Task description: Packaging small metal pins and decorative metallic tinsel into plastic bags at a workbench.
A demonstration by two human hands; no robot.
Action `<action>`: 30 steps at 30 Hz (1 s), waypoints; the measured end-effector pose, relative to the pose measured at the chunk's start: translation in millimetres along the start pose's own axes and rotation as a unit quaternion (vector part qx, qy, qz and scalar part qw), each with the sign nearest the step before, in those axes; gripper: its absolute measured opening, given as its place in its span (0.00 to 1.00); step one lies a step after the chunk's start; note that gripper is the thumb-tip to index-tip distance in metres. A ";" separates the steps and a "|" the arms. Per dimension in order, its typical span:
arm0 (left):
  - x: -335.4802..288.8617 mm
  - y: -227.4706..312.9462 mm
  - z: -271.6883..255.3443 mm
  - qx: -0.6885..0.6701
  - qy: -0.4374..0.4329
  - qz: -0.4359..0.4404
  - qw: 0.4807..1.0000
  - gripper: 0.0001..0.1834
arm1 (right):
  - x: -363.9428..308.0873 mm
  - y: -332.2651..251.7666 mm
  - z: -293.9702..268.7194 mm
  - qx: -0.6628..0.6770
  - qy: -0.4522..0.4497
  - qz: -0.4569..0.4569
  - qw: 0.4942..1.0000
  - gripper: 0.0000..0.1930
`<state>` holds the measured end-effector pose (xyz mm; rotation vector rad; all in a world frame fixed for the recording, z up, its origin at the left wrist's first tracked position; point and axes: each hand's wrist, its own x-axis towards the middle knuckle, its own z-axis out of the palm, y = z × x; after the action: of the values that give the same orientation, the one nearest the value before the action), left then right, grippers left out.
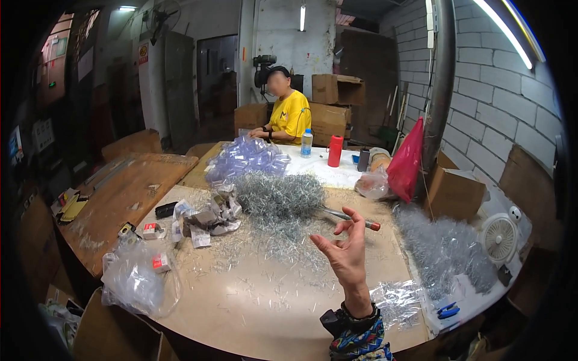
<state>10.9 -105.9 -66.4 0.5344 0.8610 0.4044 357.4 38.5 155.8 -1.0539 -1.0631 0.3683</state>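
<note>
My right hand (349,249) is raised over the near right part of the table, thumb and fingers curled and apart, with nothing visible between them. Its cuff is dark with a colourful pattern. Just behind the fingers lies a slim grey tool with a red end (374,226). Beyond it spreads a large heap of thin silvery wire pieces (280,195), some scattered across the tan tabletop (223,319). A patch of shiny clear pieces (394,304) lies beside my wrist. My left hand is out of view.
A person in yellow (293,117) sits across, at a pile of clear plastic parts (247,156). Crumpled paper (220,216) and a plastic bag (135,280) lie left. Right are a clear heap (448,249), white fan (498,239) and blue stapler-like tool (448,311). A red bottle (335,151) stands behind.
</note>
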 end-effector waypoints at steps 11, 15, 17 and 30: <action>0.4 -5.2 -2.6 -0.022 -0.003 -0.005 1.000 0.13 | -1.9 -7.6 3.0 -0.004 -0.012 0.031 0.999 0.37; 1.7 -3.5 -2.0 -0.024 -0.006 -0.001 1.000 0.13 | -1.2 -5.1 3.4 -0.024 -0.012 0.018 0.999 0.37; 1.5 -2.8 -1.0 -0.024 -0.002 -0.005 1.000 0.13 | -0.9 -6.8 3.4 -0.022 -0.016 0.024 0.999 0.37; -9.8 12.0 9.0 -0.030 0.002 -0.012 0.999 0.11 | -9.2 -5.0 13.4 -0.027 -0.023 -0.003 0.999 0.35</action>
<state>10.9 -104.0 -48.5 0.4683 0.8555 0.4084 340.5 36.7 156.3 -1.0937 -1.1222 0.3620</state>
